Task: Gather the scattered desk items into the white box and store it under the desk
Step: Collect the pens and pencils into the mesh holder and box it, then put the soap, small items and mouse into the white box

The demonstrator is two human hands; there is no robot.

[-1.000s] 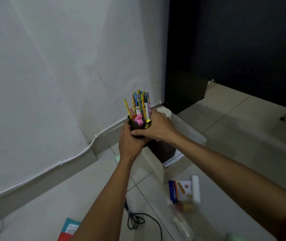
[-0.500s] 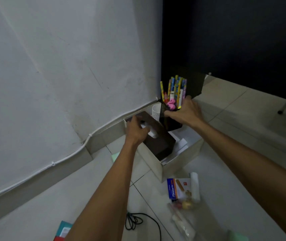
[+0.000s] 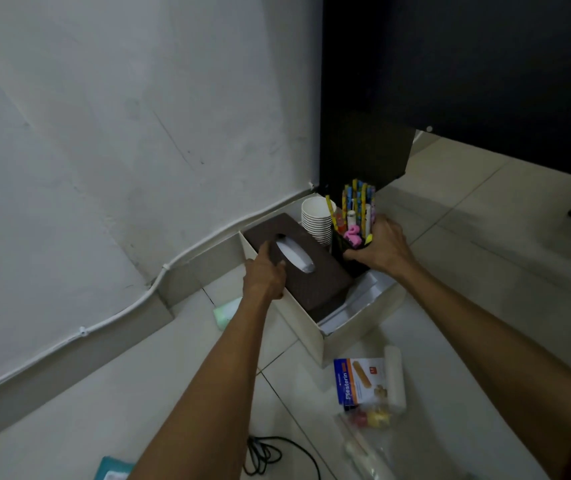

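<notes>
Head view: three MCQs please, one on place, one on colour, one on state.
1. Where does the paper cup stack stand?
A. on the floor tiles
B. inside the white box
C. on a chair

2. What colour is the tissue box?
A. dark brown
B. white
C. green

3. What is the right hand doing?
A. hanging idle
B. pressing the wall
C. gripping the pencil holder

Key:
1 B, the cups rise from within the box's walls, beside the tissue box.
2 A, its top is brown around the slot.
3 C, the fingers wrap the black holder.
</notes>
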